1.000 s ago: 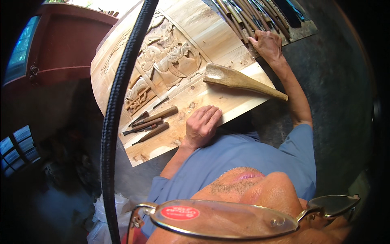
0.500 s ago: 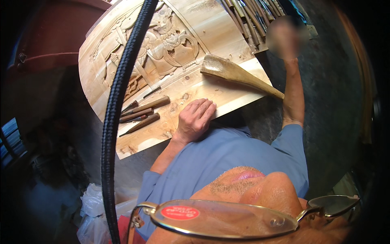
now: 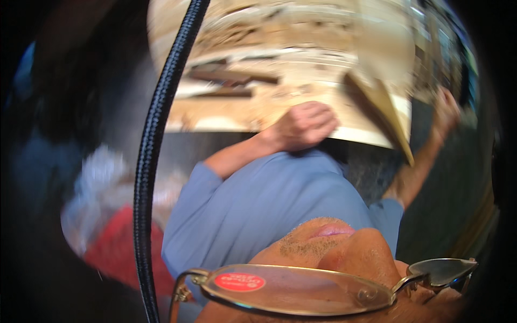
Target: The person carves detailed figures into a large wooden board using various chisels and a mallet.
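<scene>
My left hand (image 3: pixel 308 125) rests at the near edge of a pale carved wooden panel (image 3: pixel 221 119), its fingers curled in and their inside hidden. Left of it, several wood-handled chisels (image 3: pixel 263 76) lie on the panel, smeared by motion. A wooden mallet (image 3: pixel 389 107) slants over the panel's right corner, its handle sticking out past the edge near my right forearm. Off to the right, my right hand (image 3: pixel 446 113) is by a row of long-handled tools (image 3: pixel 431 46); blur hides its fingers and whether anything is in them.
A black braided cord (image 3: pixel 156 107) runs down the left part of the view, in front of everything. Whitish plastic bags (image 3: pixel 102 172) and something red (image 3: pixel 118 247) sit at the lower left. Dark floor (image 3: pixel 363 161) shows below the panel.
The view has turned and blurred, so panel, chisels and mallet appear shifted and rotated. My right hand appears lower and farther right. My left hand stays at the panel's near edge.
</scene>
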A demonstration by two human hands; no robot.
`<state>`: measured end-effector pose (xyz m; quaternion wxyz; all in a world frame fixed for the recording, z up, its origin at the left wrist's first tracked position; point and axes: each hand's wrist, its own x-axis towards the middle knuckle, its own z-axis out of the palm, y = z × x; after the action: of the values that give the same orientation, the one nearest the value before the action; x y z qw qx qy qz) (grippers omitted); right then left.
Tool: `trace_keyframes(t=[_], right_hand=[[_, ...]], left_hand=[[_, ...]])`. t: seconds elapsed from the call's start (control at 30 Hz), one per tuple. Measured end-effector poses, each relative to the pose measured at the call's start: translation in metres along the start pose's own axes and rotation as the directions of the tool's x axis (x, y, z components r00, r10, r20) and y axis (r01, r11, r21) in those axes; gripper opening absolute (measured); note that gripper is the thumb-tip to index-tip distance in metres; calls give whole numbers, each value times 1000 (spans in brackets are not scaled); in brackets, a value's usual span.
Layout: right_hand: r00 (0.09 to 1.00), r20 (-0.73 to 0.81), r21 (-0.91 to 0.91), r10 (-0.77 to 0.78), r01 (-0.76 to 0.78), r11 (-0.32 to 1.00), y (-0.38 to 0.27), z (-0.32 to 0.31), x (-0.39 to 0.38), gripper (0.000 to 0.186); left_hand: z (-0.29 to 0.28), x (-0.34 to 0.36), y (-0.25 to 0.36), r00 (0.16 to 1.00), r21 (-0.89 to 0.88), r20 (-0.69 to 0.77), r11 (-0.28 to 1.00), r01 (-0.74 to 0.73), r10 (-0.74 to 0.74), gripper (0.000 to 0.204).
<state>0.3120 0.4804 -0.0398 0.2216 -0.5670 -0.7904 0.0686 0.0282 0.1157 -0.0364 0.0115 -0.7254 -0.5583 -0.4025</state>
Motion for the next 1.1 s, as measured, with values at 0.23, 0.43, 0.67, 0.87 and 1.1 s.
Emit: trace_keyframes(t=[0.23, 0.43, 0.67, 0.87, 1.1], right_hand=[[979, 58, -232, 193, -175, 957, -14, -50, -25, 45], [988, -22, -114, 153, -154, 981, -37, -64, -36, 41], [989, -9, -89, 146, -146, 985, -67, -82, -40, 40], [992, -31, -66, 119, -121, 990, -86, -103, -42, 40], [992, -35, -120, 120, -123, 985, -102, -120, -43, 37]], left_hand=[[-57, -1, 28, 998, 63, 56, 998, 5, -8, 18], [-92, -12, 18, 995, 207, -46, 974, 93, -85, 18], [-117, -34, 7, 956, 351, -199, 895, 274, -214, 19], [-130, -43, -1, 933, 386, -179, 850, 358, -312, 28], [-125, -33, -5, 934, 461, -167, 812, 358, -316, 27]])
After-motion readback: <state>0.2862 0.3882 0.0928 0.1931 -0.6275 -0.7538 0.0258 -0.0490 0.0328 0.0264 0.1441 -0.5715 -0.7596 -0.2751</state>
